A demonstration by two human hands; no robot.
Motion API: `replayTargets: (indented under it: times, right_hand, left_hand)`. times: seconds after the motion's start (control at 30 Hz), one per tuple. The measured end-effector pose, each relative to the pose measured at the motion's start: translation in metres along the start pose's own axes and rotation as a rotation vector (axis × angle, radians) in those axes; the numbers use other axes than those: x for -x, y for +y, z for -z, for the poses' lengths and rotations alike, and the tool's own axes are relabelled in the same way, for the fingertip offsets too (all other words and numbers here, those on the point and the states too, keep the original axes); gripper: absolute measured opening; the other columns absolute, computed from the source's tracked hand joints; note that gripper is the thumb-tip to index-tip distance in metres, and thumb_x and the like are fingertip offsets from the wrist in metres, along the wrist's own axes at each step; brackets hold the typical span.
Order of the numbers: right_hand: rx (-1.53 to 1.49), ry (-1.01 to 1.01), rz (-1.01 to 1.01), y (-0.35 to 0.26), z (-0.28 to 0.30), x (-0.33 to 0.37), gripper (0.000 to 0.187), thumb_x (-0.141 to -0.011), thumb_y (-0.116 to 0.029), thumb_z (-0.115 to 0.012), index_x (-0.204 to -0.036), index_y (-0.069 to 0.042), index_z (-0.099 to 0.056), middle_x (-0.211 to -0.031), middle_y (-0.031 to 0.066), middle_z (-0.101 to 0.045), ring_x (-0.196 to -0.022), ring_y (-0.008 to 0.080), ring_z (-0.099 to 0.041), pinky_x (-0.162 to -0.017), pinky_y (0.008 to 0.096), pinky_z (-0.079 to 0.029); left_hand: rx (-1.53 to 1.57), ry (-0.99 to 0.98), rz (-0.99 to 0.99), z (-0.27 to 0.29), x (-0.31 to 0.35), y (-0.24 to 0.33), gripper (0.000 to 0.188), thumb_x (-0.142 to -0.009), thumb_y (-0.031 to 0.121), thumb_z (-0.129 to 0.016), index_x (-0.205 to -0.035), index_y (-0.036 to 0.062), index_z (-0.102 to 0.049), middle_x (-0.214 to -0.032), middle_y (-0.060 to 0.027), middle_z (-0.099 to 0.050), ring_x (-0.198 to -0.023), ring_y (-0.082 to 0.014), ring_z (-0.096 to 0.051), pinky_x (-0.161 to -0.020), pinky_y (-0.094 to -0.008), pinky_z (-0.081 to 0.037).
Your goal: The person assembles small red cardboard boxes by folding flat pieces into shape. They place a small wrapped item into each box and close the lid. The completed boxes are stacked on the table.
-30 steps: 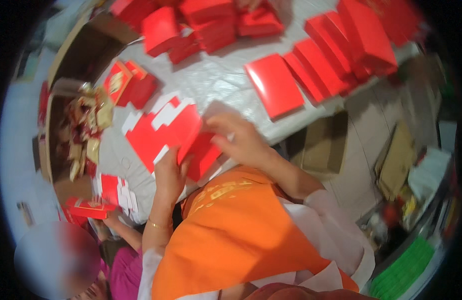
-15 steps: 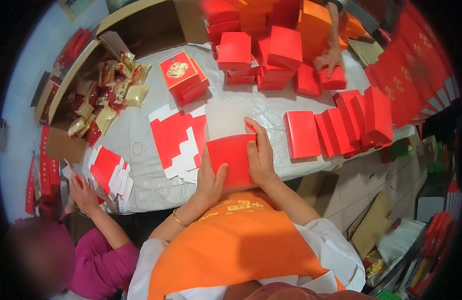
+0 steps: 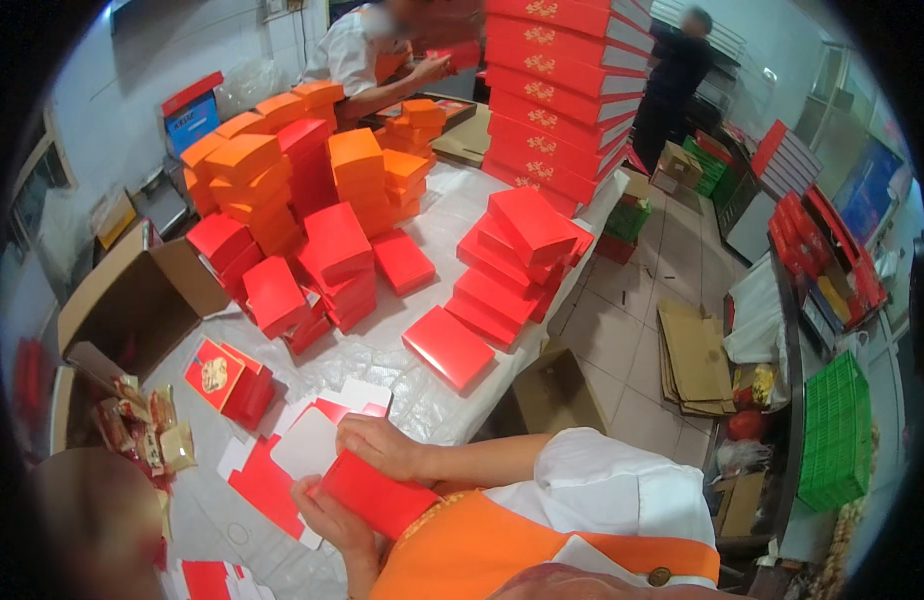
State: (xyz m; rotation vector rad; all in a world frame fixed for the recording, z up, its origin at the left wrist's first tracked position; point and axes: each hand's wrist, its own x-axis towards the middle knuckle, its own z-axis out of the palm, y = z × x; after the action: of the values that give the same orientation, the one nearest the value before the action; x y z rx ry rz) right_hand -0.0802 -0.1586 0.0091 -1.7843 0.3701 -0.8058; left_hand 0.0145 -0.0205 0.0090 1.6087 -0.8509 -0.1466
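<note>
A red cardboard box [image 3: 377,497] with its pale flap [image 3: 308,441] raised is held close against my orange apron. My left hand [image 3: 334,522] is closed round its near left side. My right hand [image 3: 380,446] grips the opposite side, fingers bent over the edge by the flap. Beneath and beyond my hands lie flat red-and-white box blanks [image 3: 267,492] on the sheeted table. Just past them stands a red box with a gold emblem [image 3: 227,380]. What is inside the held box is hidden.
Stacked red boxes [image 3: 339,245] and orange boxes [image 3: 250,170] crowd the far side. More red boxes [image 3: 502,290] line the right edge, near a tall stack of large red cartons [image 3: 562,100]. Packaged snacks [image 3: 147,425] lie left by an open carton [image 3: 142,290]. A co-worker [image 3: 352,65] handles a red box.
My view has swung to the right and up, bringing the room and two far people into sight. Both hands still hold the red box, which now appears tilted.
</note>
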Motion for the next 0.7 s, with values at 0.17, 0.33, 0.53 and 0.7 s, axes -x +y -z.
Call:
replayTargets:
  times: [0.17, 0.33, 0.53, 0.7]
  right_hand:
    - [0.150, 0.056, -0.007, 0.002, -0.012, -0.033, 0.021, -0.101, -0.018, -0.050, -0.093, 0.001, -0.056, -0.093, 0.0157, -0.057, -0.087, 0.0303, -0.058, -0.082, 0.0377, -0.047]
    - [-0.061, 0.233, -0.179, 0.020, -0.038, -0.073, 0.024, -0.099, -0.019, -0.055, -0.110, 0.002, -0.053, -0.104, 0.0150, -0.064, -0.099, 0.0275, -0.063, -0.089, 0.0378, -0.049]
    - [0.121, 0.056, -0.277, 0.097, -0.043, -0.047, 0.030, -0.099, -0.021, -0.054, -0.120, 0.000, -0.060, -0.108, 0.0186, -0.065, -0.105, 0.0311, -0.063, -0.093, 0.0400, -0.049]
    - [0.176, -0.099, -0.273, 0.114, -0.044, -0.013, 0.024, -0.097, -0.021, -0.057, -0.109, -0.003, -0.067, -0.112, 0.0182, -0.066, -0.108, 0.0305, -0.063, -0.094, 0.0404, -0.048]
  left_hand:
    - [-0.109, -0.021, -0.096, 0.007, -0.031, -0.007, 0.033, -0.106, 0.023, -0.038, -0.089, -0.0032, -0.046, -0.088, -0.0178, -0.049, -0.082, -0.0305, -0.049, -0.077, -0.0410, -0.041]
    - [-0.208, -0.129, -0.085, 0.020, -0.082, -0.031, 0.032, -0.107, 0.020, -0.036, -0.090, -0.0047, -0.045, -0.084, -0.0184, -0.048, -0.077, -0.0329, -0.048, -0.074, -0.0434, -0.041]
    - [-0.183, -0.104, 0.097, -0.001, -0.057, -0.089, 0.026, -0.106, 0.020, -0.043, -0.094, -0.0033, -0.048, -0.089, -0.0150, -0.053, -0.085, -0.0270, -0.054, -0.080, -0.0385, -0.045]
    - [0.194, 0.088, 0.262, -0.014, -0.020, -0.091, 0.017, -0.099, 0.011, -0.057, -0.097, -0.0039, -0.049, -0.111, -0.0116, -0.047, -0.105, -0.0216, -0.049, -0.093, -0.0321, -0.041]
